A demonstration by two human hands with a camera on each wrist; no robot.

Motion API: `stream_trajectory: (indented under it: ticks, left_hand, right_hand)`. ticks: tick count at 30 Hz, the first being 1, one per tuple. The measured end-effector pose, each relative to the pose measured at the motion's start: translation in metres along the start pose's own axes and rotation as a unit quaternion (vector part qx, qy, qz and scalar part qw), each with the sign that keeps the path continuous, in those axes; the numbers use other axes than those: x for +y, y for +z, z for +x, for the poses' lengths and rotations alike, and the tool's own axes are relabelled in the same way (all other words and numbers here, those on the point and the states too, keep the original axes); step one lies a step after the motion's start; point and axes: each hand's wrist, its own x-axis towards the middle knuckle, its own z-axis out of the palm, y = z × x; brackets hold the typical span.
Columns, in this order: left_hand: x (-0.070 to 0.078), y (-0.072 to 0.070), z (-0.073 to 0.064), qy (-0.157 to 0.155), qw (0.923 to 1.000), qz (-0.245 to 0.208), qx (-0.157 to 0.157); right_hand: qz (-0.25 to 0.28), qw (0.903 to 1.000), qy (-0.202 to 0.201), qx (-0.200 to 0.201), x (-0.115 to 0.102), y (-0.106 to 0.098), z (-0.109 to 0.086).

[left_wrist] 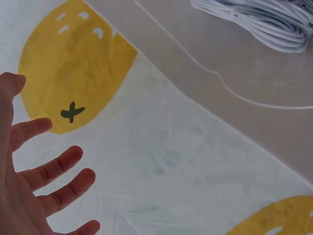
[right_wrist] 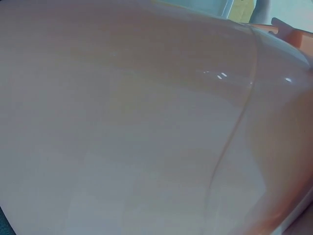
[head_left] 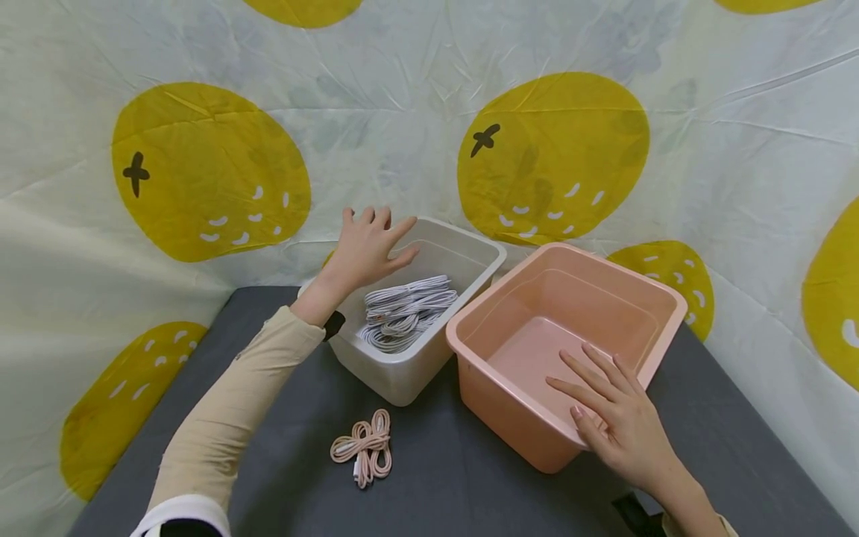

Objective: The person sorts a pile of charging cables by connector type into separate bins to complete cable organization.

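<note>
A white bin [head_left: 409, 369] stands on the dark table and holds several coiled white cables [head_left: 406, 312]. My left hand [head_left: 367, 246] hovers over its back left corner with fingers spread, holding nothing. In the left wrist view the spread fingers [left_wrist: 54, 169] show against the patterned cloth, with the white cables [left_wrist: 264, 19] at the top. A pink bin [head_left: 510, 418] stands to the right, with nothing in it. My right hand [head_left: 614, 421] lies flat over its near rim, fingers straight. The right wrist view shows only the pink bin's inner wall [right_wrist: 146, 122]. A coiled pink cable [head_left: 365, 446] lies on the table in front.
A dark grey table [head_left: 436, 485] carries everything. A cloth backdrop with yellow fruit prints [head_left: 550, 149] hangs close behind and on both sides. A small dark object [head_left: 634, 514] sits at the near right edge by my right wrist.
</note>
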Motion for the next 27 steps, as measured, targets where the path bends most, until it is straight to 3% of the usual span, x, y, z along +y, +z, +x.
stream_trajectory:
  ticks: [4,18,27]
  left_hand:
    - [0.001,-0.003,-0.011,0.015,0.9997,0.008,0.015]
    - [0.006,-0.021,-0.055,0.052,0.9985,-0.012,0.003]
    - [0.007,-0.028,-0.086,0.098,0.9934,-0.017,0.057]
  right_hand:
    - [0.003,0.9999,0.009,-0.011,0.0,-0.001,0.0]
    - [0.009,0.9996,0.019,-0.021,-0.002,-0.004,0.001]
    - [0.011,0.9999,-0.003,-0.003,-0.001,-0.002,0.001]
